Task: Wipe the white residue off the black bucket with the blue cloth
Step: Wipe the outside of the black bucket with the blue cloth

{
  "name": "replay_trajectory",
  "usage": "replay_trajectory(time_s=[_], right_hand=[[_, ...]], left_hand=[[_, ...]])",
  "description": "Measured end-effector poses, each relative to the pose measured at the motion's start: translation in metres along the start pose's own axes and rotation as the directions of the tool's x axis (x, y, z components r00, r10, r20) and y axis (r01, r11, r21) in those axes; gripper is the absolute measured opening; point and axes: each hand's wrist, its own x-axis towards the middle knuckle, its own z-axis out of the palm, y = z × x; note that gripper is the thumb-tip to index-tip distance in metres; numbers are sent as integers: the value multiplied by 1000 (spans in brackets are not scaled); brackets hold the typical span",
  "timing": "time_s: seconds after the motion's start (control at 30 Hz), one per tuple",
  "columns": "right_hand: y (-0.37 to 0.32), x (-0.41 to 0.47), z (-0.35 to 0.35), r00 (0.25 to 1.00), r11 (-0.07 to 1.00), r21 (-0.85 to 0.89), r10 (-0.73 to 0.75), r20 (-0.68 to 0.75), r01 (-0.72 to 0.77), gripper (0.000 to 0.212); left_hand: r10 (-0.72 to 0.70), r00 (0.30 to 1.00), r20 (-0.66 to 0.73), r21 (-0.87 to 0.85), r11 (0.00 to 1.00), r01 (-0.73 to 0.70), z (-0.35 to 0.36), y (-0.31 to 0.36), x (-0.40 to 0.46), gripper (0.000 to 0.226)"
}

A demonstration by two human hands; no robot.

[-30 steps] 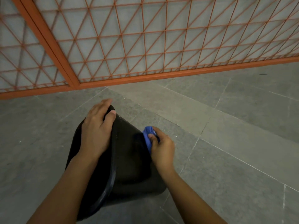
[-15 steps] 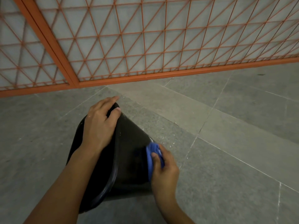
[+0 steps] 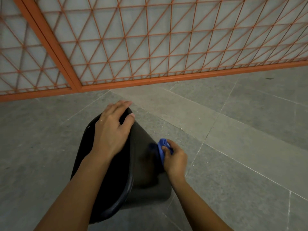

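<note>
The black bucket point(image 3: 141, 164) lies tipped on the grey floor, its mouth toward the left and its base at the lower right. My left hand point(image 3: 111, 132) grips the bucket's upper rim, fingers over the edge and thumb on the outer wall. My right hand point(image 3: 175, 157) holds the bunched blue cloth point(image 3: 162, 146) and presses it against the right side of the bucket's outer wall. A few tiny white specks show on the wall near the rim; the far side of the bucket is hidden.
An orange metal lattice fence point(image 3: 150, 47) runs across the back, its bottom rail close behind the bucket. Grey stone floor tiles point(image 3: 233, 147) stretch to the right and front, dotted with small white flecks near the bucket.
My right hand slid the cloth down the bucket wall toward the base, then back up a little. My left hand kept its grip on the rim.
</note>
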Motion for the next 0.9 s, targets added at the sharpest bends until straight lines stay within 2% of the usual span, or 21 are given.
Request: replay_trajectory(time_s=[0.1, 0.17, 0.33, 0.47, 0.53, 0.63, 0.73, 0.83, 0.9], right_hand=[[-5, -18, 0, 993, 991, 57, -118, -2, 118, 28], [-7, -11, 1, 989, 989, 52, -143, 35, 141, 29], [12, 10, 0, 998, 998, -22, 52, 31, -51, 33], [8, -23, -2, 996, 995, 48, -87, 30, 86, 28], [2, -12, 2, 991, 990, 63, -126, 51, 123, 29], [9, 17, 7, 998, 999, 19, -44, 47, 43, 32], [23, 5, 0, 999, 999, 2, 52, 4, -52, 31], [18, -52, -10, 999, 995, 95, -19, -47, 24, 37], [-1, -84, -11, 985, 967, 190, -167, -35, 170, 38]], left_hand=[[-15, 1000, -1, -23, 1000, 15, -4, -3, 1, 54], [-18, 1000, -11, -51, 999, 17, -7, -7, 2, 49], [-3, 1000, -11, -71, 997, 2, -5, -7, 1, 60], [2, 999, -36, -86, 996, -5, -10, -16, 1, 61], [-12, 999, -48, -91, 996, 7, -11, -19, 2, 61], [-23, 998, -59, -110, 994, 16, -12, -21, 0, 61], [-16, 997, -70, -97, 995, 9, -12, -20, 0, 61], [-15, 998, -65, -96, 995, 9, -11, -19, 1, 60], [-19, 998, -57, -111, 994, 13, -12, -23, 0, 58]])
